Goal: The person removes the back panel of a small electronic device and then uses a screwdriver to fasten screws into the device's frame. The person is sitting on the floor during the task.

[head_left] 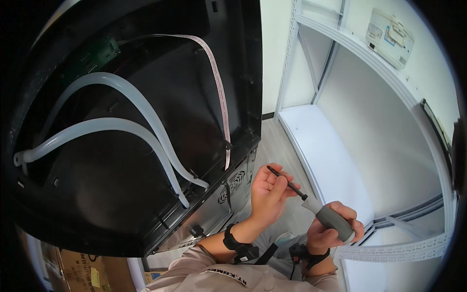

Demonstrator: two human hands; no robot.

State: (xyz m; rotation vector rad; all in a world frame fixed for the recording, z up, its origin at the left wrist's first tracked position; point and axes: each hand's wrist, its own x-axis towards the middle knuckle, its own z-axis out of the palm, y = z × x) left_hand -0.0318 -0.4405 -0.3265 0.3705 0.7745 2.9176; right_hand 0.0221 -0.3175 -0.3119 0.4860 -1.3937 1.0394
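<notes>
A screwdriver (334, 224) with a thick grey handle and a dark shaft lies slantwise between my hands, its tip up and to the left. My right hand (318, 235) is wrapped around the handle. On the shaft near the tip, the thumb and fingers of my left hand (268, 198) are closed. To the left stands a large black appliance panel (160, 97), its inner side facing me. Two translucent hoses (121, 87) arch across it, and a flat ribbon cable (217, 80) runs down its right part. Both hands are apart from the panel.
Below the panel is a metal housing (209, 216) with round vent slots. A green circuit board (92, 61) sits at the panel's upper left. White metal shelving (316, 131) stands on the right. A cardboard box (80, 267) is at the lower left.
</notes>
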